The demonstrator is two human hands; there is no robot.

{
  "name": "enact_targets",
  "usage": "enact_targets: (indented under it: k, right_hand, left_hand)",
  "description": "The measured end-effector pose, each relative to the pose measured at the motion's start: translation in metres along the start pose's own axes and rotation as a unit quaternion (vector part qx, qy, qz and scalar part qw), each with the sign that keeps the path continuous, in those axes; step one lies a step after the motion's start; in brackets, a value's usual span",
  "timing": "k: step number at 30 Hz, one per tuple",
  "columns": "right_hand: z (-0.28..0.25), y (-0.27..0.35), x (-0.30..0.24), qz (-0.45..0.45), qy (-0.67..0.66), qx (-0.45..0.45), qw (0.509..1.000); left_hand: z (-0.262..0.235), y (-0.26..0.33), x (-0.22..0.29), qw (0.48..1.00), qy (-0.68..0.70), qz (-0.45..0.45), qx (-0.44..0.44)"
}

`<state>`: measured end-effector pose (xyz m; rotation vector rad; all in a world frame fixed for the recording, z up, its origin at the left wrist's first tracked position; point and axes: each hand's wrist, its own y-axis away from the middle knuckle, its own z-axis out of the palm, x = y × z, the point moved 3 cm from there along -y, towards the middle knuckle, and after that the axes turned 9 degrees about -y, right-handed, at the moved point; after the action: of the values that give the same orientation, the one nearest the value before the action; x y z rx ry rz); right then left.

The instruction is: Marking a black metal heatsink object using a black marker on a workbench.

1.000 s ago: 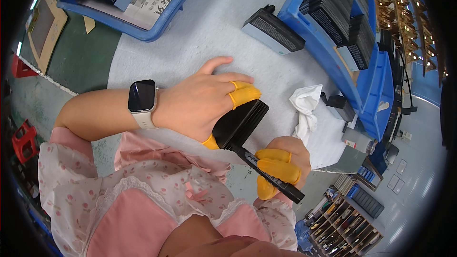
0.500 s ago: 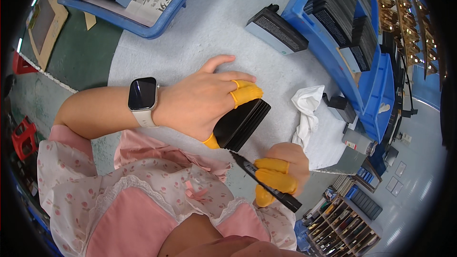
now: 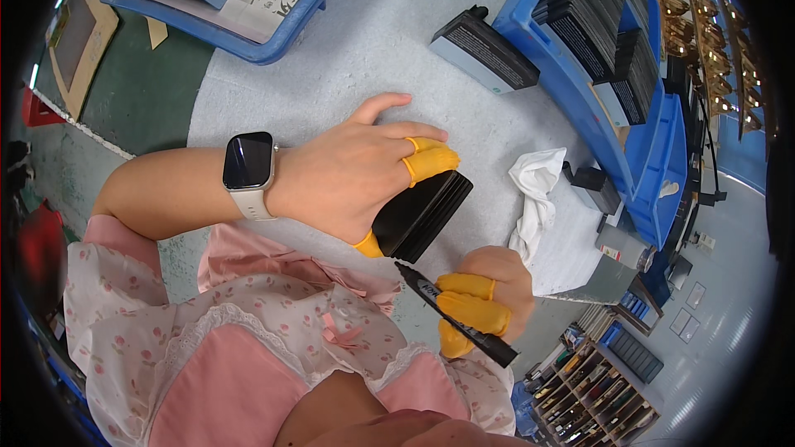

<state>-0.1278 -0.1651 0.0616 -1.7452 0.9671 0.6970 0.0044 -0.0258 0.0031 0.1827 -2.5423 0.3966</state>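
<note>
My left hand, with a watch on the wrist and yellow finger cots, is closed around a small stack of glossy black flat plates. The yellow-covered thumb and a finger grip opposite ends of the stack, above the grey cloth on the table. My right hand, also in yellow finger cots, holds a black marker pen at a slant. Its tip is close to the stack's near corner; whether they touch I cannot tell.
A crumpled white cloth lies to the right. Beyond it, a blue bin holds rows of black plates, with a bundle of plates beside it. Another blue tray stands at the far left. A rack of shelves is at the lower right.
My right hand and the marker pen have shifted slightly left, along the near end of the stack. My left hand and the plates have hardly moved.
</note>
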Motion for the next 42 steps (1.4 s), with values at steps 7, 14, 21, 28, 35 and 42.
enact_targets:
  k: [7,14,21,28,35,42]
  right_hand:
    - [-0.007,0.003,0.003,-0.071,-0.065,0.067,0.993]
    - [-0.01,-0.006,0.027,0.02,0.034,0.092,0.995]
    - [0.009,-0.013,0.045,0.096,-0.005,0.002,0.995]
    - [0.018,-0.012,0.057,0.121,-0.05,-0.005,0.991]
    - [0.017,-0.026,0.054,0.082,0.006,-0.03,0.996]
    - [0.024,-0.021,0.062,0.066,-0.038,0.001,0.997]
  left_hand:
    - [-0.002,-0.001,-0.002,1.0,-0.014,-0.002,-0.025]
    - [-0.008,0.002,-0.002,1.0,0.013,-0.009,-0.021]
    - [-0.016,0.005,-0.002,0.998,0.054,-0.025,0.012]
    - [-0.012,0.005,-0.005,0.995,0.069,-0.065,0.039]
    - [-0.012,0.007,-0.005,0.996,0.035,-0.072,0.027]
    - [-0.014,0.006,-0.003,0.997,0.036,-0.069,0.019]
